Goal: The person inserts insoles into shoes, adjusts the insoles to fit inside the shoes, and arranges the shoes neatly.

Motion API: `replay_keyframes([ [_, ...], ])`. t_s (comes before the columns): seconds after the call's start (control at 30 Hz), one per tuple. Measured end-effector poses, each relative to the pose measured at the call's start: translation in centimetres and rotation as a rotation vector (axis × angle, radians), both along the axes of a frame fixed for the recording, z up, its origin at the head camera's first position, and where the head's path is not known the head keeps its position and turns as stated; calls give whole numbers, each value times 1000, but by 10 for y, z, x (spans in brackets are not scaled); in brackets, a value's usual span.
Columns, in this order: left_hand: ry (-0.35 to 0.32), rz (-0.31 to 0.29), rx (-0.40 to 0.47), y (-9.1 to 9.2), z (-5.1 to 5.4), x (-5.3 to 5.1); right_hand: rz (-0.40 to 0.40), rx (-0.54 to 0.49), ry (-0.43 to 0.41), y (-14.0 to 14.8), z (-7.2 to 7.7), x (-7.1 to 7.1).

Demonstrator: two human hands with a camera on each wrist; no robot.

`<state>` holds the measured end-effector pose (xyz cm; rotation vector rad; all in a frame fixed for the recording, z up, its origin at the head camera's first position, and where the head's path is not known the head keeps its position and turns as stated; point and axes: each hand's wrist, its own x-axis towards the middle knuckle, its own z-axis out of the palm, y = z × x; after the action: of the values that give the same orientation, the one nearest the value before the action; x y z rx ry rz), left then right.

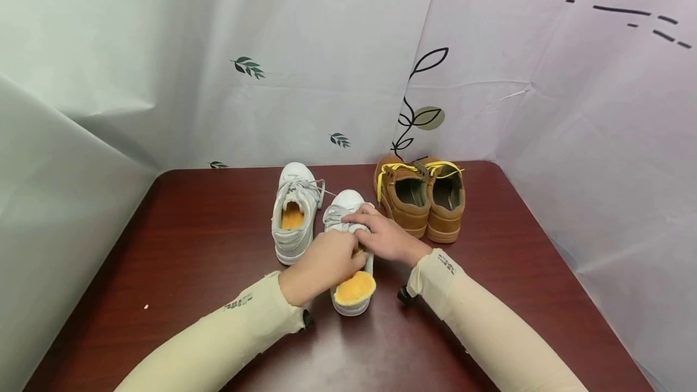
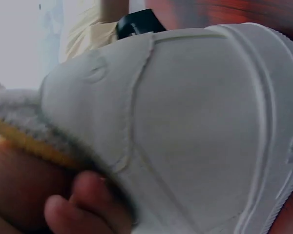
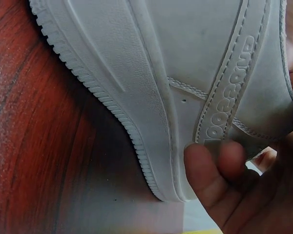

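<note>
A white sneaker (image 1: 346, 199) stands on the table with its toe pointing away from me. A fluffy yellow insole (image 1: 355, 288) juts out over its heel, the front part hidden inside the shoe. My left hand (image 1: 329, 259) reaches into the opening with curled fingers, gripping the insole; its fingertips are mostly hidden. In the left wrist view, the insole's yellow edge (image 2: 34, 141) lies above the curled fingers (image 2: 90, 197). My right hand (image 1: 389, 236) holds the sneaker near the tongue and laces. The right wrist view has its fingers (image 3: 205, 170) against the sneaker's side (image 3: 195, 53).
Another white sneaker (image 1: 294, 241) stands to the left, a yellow lining inside. Brown shoes (image 1: 405, 213) with yellow laces stand close together at the back right. White curtains (image 1: 305, 47) surround the dark red table (image 1: 179, 259) behind and at the sides.
</note>
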<state>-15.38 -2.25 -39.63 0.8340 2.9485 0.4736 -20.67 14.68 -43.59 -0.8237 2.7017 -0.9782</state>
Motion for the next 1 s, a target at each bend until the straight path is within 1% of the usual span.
replay_keyframes([
  [0.03, -6, 12, -17, 0, 1, 2, 0, 2, -3, 0, 0, 0],
  [0.07, -28, 22, -32, 0, 3, 3, -1, 5, -3, 0, 0, 0],
  [0.2, -152, 37, -73, 1, 12, 8, -5, -2, -2, 1, 0, 0],
  [0.27, -221, 41, -78, 1, 16, 9, -4, -5, -2, 2, 0, 0],
  [0.3, -247, 50, -85, 2, 18, 9, -3, -9, -4, 2, 0, 0],
  [0.37, -277, 70, -121, 2, 19, 10, 5, -9, -5, 2, 0, 0],
  [0.5, -296, 86, -151, 2, 19, 11, 12, -7, -5, 1, -1, 0],
  [0.57, -284, 56, -136, 2, 20, 11, 11, -7, 3, 0, -1, 0],
  [0.63, -267, 10, -117, 3, 21, 9, 8, -4, 8, -1, -2, 0],
  [0.73, -257, -44, -126, 4, 22, 5, 7, -2, 17, -2, -2, -1],
  [0.77, -265, -52, -135, 4, 22, 3, 7, 1, 18, -3, -2, -1],
  [0.87, -297, -48, -165, 5, 22, 1, 1, 13, 15, -2, -1, -1],
  [1.0, -333, -57, -180, 5, 21, -1, -4, 22, 15, -2, 0, 0],
])
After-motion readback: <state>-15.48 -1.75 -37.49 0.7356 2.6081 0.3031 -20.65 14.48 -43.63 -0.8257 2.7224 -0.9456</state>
